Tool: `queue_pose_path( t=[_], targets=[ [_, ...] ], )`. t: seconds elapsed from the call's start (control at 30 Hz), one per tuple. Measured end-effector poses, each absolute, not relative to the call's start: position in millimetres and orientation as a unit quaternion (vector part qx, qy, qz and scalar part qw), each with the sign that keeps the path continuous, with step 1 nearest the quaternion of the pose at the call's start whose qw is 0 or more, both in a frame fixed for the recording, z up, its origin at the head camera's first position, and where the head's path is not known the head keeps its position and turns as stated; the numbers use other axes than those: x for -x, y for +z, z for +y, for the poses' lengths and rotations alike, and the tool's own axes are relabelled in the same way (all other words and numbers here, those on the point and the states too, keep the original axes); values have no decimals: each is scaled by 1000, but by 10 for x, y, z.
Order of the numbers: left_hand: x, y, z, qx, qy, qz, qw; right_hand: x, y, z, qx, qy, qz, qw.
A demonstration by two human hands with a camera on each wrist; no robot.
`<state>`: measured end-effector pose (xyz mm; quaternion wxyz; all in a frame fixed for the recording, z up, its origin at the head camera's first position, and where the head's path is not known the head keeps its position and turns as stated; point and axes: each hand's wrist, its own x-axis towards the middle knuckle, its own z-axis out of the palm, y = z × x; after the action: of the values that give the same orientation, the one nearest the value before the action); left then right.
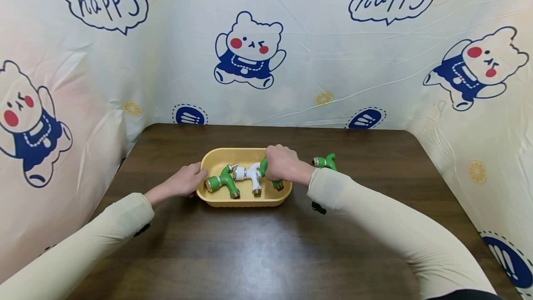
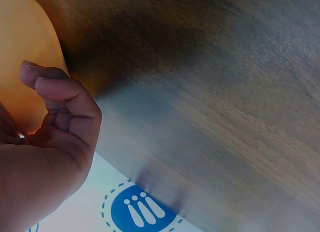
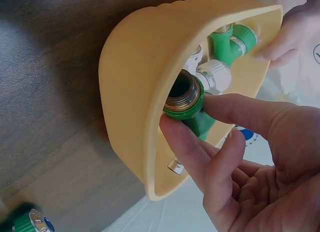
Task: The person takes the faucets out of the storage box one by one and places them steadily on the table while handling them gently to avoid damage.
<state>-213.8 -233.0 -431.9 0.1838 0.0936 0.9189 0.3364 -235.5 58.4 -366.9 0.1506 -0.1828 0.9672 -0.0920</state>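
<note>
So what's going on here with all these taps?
A person's left hand holds the left end of a yellow tray, while the right hand pinches a green tap at its right end. A second green tap and a white tap lie in the tray. A third green tap is on the brown table, right of the tray.

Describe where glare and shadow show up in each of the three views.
Head view: pale glare on the table, lower middle; left wrist view: dark shadow beside the yellow tray, hazy sheen across the table; right wrist view: shadow alongside the tray.
</note>
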Motion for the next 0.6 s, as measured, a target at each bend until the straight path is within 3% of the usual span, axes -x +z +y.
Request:
queue_pose_path(
  t=[0.6],
  targets=[
    [2150, -4332, -2335, -94, 337, 918, 187, 2378, -3630, 643, 184, -119, 964, 152]
  ],
)
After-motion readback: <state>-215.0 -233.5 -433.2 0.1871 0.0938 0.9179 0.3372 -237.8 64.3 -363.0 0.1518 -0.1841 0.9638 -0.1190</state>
